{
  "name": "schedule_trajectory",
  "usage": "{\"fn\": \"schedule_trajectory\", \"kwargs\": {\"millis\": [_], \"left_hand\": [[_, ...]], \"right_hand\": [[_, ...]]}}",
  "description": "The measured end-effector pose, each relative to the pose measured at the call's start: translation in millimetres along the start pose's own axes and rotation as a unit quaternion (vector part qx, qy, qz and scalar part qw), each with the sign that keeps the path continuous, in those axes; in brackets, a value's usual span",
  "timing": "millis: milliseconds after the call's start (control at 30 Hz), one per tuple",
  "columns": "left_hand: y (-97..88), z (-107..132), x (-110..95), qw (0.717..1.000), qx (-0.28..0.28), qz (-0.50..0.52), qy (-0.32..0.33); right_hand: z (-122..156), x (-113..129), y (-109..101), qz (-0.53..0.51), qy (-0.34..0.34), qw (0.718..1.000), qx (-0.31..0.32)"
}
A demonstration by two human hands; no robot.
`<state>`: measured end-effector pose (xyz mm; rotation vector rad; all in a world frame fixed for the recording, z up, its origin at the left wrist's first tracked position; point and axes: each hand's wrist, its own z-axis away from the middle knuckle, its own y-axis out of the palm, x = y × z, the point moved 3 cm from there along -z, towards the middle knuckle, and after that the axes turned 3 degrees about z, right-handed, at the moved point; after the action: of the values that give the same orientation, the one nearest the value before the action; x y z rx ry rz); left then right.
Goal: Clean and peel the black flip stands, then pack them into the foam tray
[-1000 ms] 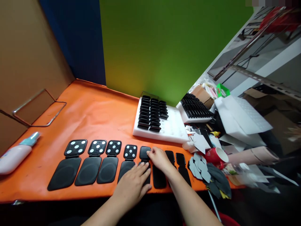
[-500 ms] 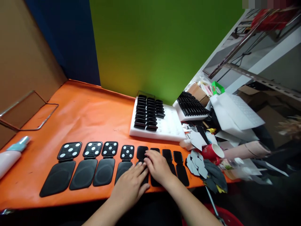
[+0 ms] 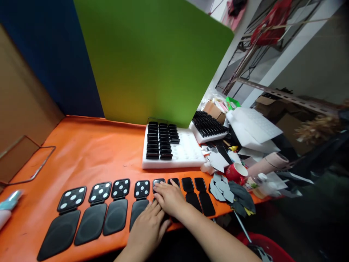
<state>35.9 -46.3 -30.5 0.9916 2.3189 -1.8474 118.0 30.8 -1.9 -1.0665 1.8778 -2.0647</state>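
Observation:
A row of black two-part hinged cases lies unfolded along the front of the table. The upper panel of the leftmost case (image 3: 71,199) carries white round dots, as do those of the three beside it. My left hand (image 3: 148,227) lies with outstretched fingers over the lower panel of the fifth case, hiding most of it. Fingers extended, my right hand (image 3: 169,198) rests across the fifth case's upper panel (image 3: 158,181) and partly covers the sixth case (image 3: 174,181). The fingertips of both hands almost meet. Plain dark upper panels show on the rightmost cases (image 3: 200,184).
Behind the row stands a white foam tray (image 3: 188,154) of upright black pieces, with another filled tray (image 3: 200,136) beyond. Grey cut pieces (image 3: 221,187), dark gloves (image 3: 241,198), a red cup (image 3: 234,171) and a bottle (image 3: 260,182) crowd the right. A spray bottle (image 3: 9,203) lies left.
The view has turned to the right. My right hand has slid slightly left, farther over the fifth case's upper panel. My left hand stays on the same case.

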Motion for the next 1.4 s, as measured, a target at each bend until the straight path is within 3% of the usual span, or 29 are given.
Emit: {"fn": "schedule_trajectory", "kwargs": {"millis": [133,267,433,567,633,767,1000,1167,1233,1333,1400], "left_hand": [[11.8,-1.8,-1.9,0.999,-0.019,-0.035,-0.026],[9.3,1.3,4.0,0.999,-0.027,-0.04,0.013],[-11.5,7.6,19.4,0.994,-0.037,-0.069,0.079],[-13.9,13.5,26.6,0.988,-0.037,-0.1,0.109],[-10.0,16.7,28.5,0.984,-0.04,-0.112,0.13],[-4.6,20.6,30.9,0.981,-0.049,-0.126,0.141],[-7.5,18.5,27.0,0.986,-0.046,-0.111,0.114],[-3.5,17.9,28.5,0.993,-0.045,-0.071,0.079],[-3.1,18.9,27.2,0.996,-0.046,-0.054,0.06],[-5.6,20.1,22.4,0.998,-0.043,-0.026,0.036],[-8.4,20.1,19.5,0.999,-0.039,-0.011,0.019]], "right_hand": [[24.3,5.1,-17.5,-0.035,0.031,0.997,-0.06],[74.7,-11.6,-31.8,-0.027,0.061,0.993,-0.098],[131.9,-83.1,-58.0,0.076,0.237,0.959,-0.136],[153.8,-144.4,-88.5,0.189,0.38,0.901,-0.086],[159.4,-166.7,-100.3,0.204,0.408,0.888,-0.063],[166.1,-192.5,-109.1,0.201,0.398,0.895,-0.011],[167.6,-196.6,-109.3,0.202,0.368,0.907,0.004],[175.1,-186.9,-122.4,0.221,0.374,0.899,-0.058],[175.7,-177.8,-127.7,0.223,0.369,0.896,-0.111],[159.3,-154.6,-119.0,0.067,0.34,0.915,-0.205],[132.2,-129.6,-95.3,-0.137,0.31,0.922,-0.186]]}}
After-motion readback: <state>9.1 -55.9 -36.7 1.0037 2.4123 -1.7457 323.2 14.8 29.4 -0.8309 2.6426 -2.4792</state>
